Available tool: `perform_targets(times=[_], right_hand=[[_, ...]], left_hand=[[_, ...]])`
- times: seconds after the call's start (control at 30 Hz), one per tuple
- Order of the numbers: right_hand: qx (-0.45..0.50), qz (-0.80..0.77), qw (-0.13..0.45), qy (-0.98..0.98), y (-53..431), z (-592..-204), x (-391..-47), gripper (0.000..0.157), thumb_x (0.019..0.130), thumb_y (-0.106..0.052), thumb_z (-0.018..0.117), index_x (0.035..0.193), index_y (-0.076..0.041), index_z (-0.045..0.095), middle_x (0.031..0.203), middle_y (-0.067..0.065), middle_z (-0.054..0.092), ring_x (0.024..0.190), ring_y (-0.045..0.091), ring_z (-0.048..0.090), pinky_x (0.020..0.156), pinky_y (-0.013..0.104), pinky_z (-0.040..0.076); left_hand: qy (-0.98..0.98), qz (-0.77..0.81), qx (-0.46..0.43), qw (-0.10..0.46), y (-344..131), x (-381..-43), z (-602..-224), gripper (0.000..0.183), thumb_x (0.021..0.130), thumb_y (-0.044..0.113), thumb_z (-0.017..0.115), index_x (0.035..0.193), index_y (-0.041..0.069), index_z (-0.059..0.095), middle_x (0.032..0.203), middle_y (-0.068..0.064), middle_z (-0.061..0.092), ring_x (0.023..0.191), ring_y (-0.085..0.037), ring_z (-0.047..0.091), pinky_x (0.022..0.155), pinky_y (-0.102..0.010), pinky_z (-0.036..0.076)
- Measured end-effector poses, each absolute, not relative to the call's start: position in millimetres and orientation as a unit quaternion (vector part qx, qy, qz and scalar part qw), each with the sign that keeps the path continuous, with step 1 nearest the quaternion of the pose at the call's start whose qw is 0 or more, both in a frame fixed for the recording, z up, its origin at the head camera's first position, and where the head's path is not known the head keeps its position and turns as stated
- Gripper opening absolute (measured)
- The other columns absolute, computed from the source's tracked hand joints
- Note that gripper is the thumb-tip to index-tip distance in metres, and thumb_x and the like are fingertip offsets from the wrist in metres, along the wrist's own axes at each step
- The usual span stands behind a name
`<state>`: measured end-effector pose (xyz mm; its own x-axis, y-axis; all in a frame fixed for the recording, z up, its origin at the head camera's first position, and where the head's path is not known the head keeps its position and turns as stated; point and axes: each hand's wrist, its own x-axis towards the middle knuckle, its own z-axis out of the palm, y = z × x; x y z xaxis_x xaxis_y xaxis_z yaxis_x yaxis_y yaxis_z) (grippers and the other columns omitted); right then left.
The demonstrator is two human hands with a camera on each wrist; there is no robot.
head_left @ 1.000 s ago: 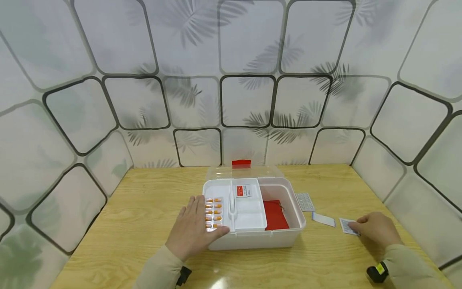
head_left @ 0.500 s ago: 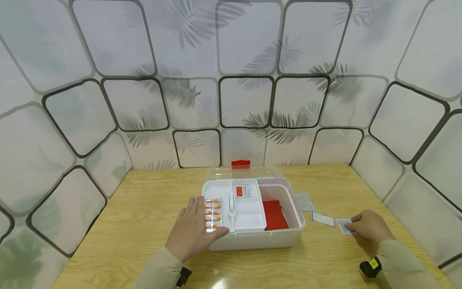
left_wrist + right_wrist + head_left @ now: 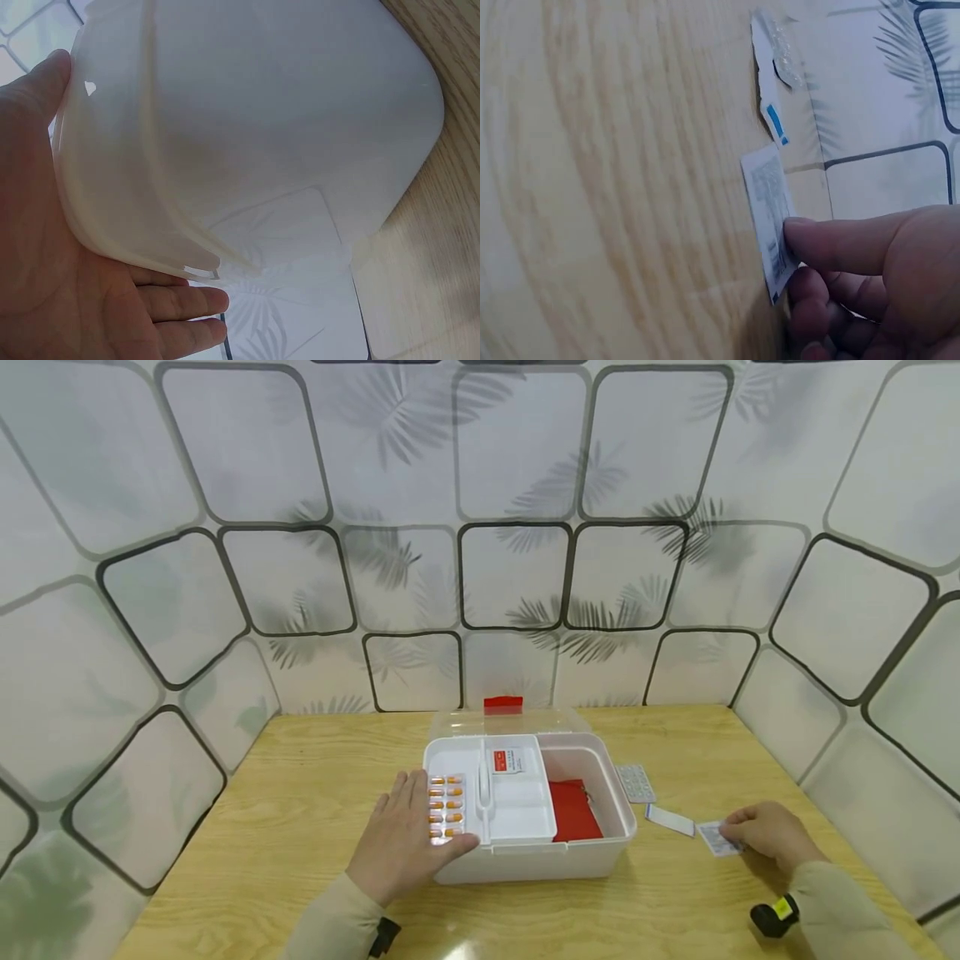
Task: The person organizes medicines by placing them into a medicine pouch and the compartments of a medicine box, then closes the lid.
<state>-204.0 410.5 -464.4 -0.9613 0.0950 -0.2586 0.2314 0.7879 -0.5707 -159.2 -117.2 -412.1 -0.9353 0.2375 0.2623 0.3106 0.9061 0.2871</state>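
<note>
My left hand (image 3: 397, 839) rests with straight fingers on the left rim of a white plastic box (image 3: 547, 864). In the left wrist view the palm lies along the rim, beside the box's side wall (image 3: 300, 97). Close to that hand, a blister pack of orange capsules (image 3: 450, 806) lies in the box's white tray (image 3: 521, 817). To the right of the box, my right hand (image 3: 772, 839) pinches a small flat printed sachet (image 3: 765, 202) by its edge, just over the table. Its thumb lies on the printed face; the fingers curl behind.
A white strip with a blue end (image 3: 670, 820) and a silver blister pack (image 3: 635, 783) lie between box and right hand. The box's clear lid (image 3: 525, 721) is tipped back. Inside are a red pouch (image 3: 573, 810) and a red-and-white packet (image 3: 508, 760).
My right hand has shifted slightly left with the sachet, now nearer the white strip. The left hand stays on the box rim.
</note>
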Motion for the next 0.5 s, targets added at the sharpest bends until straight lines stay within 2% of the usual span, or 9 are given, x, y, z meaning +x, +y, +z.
perform_targets(times=[0.13,0.23,0.5], right_hand=[[0.076,-0.361,0.116,0.922,419,-463,-202,0.039,0.086,-0.028,0.071,0.101,0.008,0.066,0.088,0.005,0.065,0.080,0.018,0.055,0.066,0.030,0.043],[0.095,-0.408,0.134,0.898,426,-462,-202,0.041,0.087,-0.025,0.070,0.105,0.011,0.062,0.086,0.000,0.063,0.078,0.015,0.055,0.064,0.028,0.045],[0.117,-0.492,0.141,0.851,430,-454,-205,0.035,0.091,-0.031,0.066,0.106,0.000,0.060,0.088,-0.007,0.060,0.078,0.008,0.056,0.067,0.026,0.048]], left_hand=[[-0.969,-0.166,-0.141,0.113,-116,-159,-413,0.118,0.074,0.083,0.049,0.144,-0.010,0.030,0.147,-0.027,0.035,0.138,-0.041,0.030,0.106,-0.059,0.031],[-0.969,-0.168,-0.143,0.113,-116,-159,-413,0.118,0.075,0.082,0.049,0.144,-0.011,0.030,0.147,-0.027,0.035,0.137,-0.041,0.030,0.105,-0.059,0.031],[-0.970,-0.168,-0.142,0.106,-117,-159,-411,0.119,0.075,0.084,0.045,0.145,-0.010,0.028,0.148,-0.026,0.033,0.138,-0.041,0.029,0.106,-0.058,0.030]])
